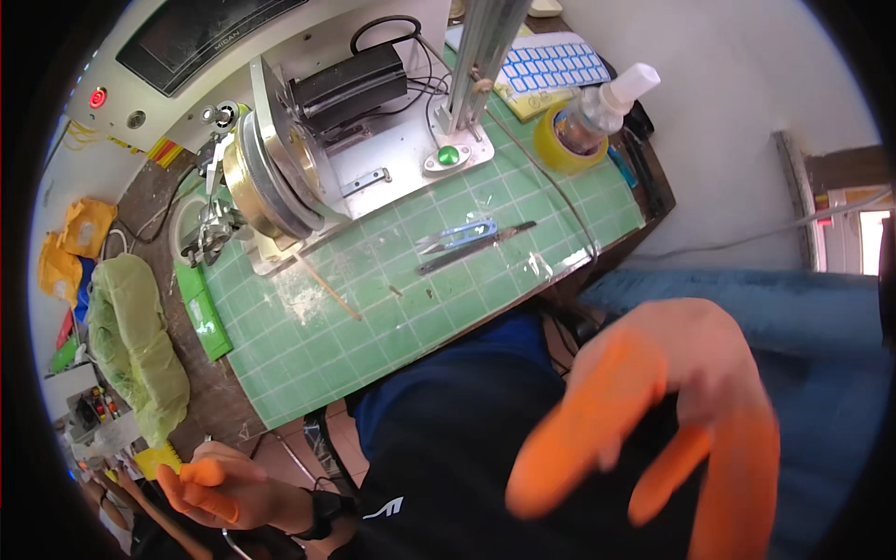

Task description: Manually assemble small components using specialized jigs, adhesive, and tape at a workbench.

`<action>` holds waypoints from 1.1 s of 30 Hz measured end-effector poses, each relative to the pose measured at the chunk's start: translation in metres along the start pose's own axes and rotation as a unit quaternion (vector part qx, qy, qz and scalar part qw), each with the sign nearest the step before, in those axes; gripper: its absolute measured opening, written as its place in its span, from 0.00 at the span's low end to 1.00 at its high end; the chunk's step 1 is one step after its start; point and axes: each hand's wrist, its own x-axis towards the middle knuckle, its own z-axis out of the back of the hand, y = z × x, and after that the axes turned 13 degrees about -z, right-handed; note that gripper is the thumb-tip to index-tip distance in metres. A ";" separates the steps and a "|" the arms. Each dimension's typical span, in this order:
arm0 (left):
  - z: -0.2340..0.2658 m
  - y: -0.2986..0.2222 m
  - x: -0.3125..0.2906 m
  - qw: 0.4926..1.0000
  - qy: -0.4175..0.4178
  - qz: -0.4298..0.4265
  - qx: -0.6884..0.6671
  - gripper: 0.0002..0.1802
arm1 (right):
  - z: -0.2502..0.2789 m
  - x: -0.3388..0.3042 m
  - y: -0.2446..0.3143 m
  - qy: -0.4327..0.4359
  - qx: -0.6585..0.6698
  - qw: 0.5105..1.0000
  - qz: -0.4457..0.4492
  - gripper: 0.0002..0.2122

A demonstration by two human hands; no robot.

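My right hand point(714, 345) is raised close to the camera at the lower right, over my dark clothes. Orange finger cots cover its bent, spread fingers, and nothing shows between them. At the lower left, beyond the table's edge, is my left hand point(233, 481), also in orange finger cots. Its fingers are loosely curled, with no object visible in them. Neither hand touches the green gridded cutting mat point(392, 364). On that mat lie blue-handled thread snips point(457, 236), a slim dark metal tool point(476, 248) and a thin wooden stick point(331, 291).
At the back stands a machine with a brass-coloured wheel point(245, 177), a black motor point(350, 89) and a green button point(448, 155). A clear bottle point(588, 117) stands inside a yellow tape roll point(557, 154). Left are a green box point(203, 313) and a pale green bag point(135, 341).
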 end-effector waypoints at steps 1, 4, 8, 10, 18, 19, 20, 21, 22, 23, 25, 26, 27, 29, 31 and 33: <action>-0.004 0.000 0.004 0.998 -0.047 0.034 0.033 0.26 | 0.001 -0.007 -0.002 0.003 -0.006 1.000 -0.011 0.21; 0.008 0.003 0.002 0.992 -0.089 0.088 0.014 0.28 | 0.027 -0.045 -0.040 -0.409 -0.246 0.876 -0.065 0.38; -0.006 0.020 0.007 0.991 -0.065 0.113 -0.003 0.27 | 0.082 -0.056 -0.105 -0.683 -0.281 0.653 -0.166 0.40; -0.013 0.030 0.010 0.996 -0.015 0.071 -0.050 0.23 | 0.107 -0.048 -0.133 -0.711 -0.157 0.679 -0.092 0.46; -0.019 0.023 -0.003 0.995 -0.016 0.079 0.064 0.23 | 0.147 0.009 -0.167 -0.686 -0.169 0.706 0.059 0.56; -0.019 0.020 -0.005 0.993 -0.027 0.085 0.074 0.24 | 0.152 0.009 -0.174 -0.709 -0.190 0.676 0.064 0.54; -0.019 0.018 -0.007 0.992 -0.039 0.090 0.083 0.25 | 0.155 0.008 -0.177 -0.731 -0.212 0.645 0.070 0.52; -0.017 0.017 -0.008 0.991 -0.043 0.090 0.089 0.25 | 0.154 0.008 -0.176 -0.724 -0.186 0.658 0.094 0.48; -0.015 0.016 -0.010 0.992 -0.031 0.093 0.085 0.26 | 0.155 0.006 -0.174 -0.715 -0.162 0.671 0.115 0.43; -0.014 0.014 -0.012 0.992 -0.018 0.095 0.079 0.27 | 0.153 0.001 -0.168 -0.714 -0.146 0.672 0.134 0.43; -0.019 0.021 -0.016 0.991 -0.028 0.103 0.076 0.28 | 0.141 -0.010 -0.142 -0.736 -0.176 0.634 0.161 0.42; -0.018 0.020 -0.016 0.990 -0.035 0.111 0.084 0.29 | 0.132 -0.012 -0.123 -0.750 -0.214 0.603 0.168 0.42; -0.013 0.017 -0.016 0.989 -0.037 0.107 0.090 0.29 | 0.123 -0.012 -0.103 -0.745 -0.216 0.594 0.213 0.40; -0.001 0.015 -0.016 0.992 0.018 0.117 0.046 0.30 | 0.105 -0.016 -0.063 -0.738 -0.250 0.561 0.278 0.37; -0.004 0.007 -0.013 0.992 0.016 0.120 0.039 0.31 | 0.081 -0.025 -0.027 -0.724 -0.296 0.542 0.308 0.35; -0.023 -0.004 -0.013 0.993 0.007 0.113 0.034 0.32 | 0.058 -0.037 -0.008 -0.636 -0.309 0.632 0.317 0.37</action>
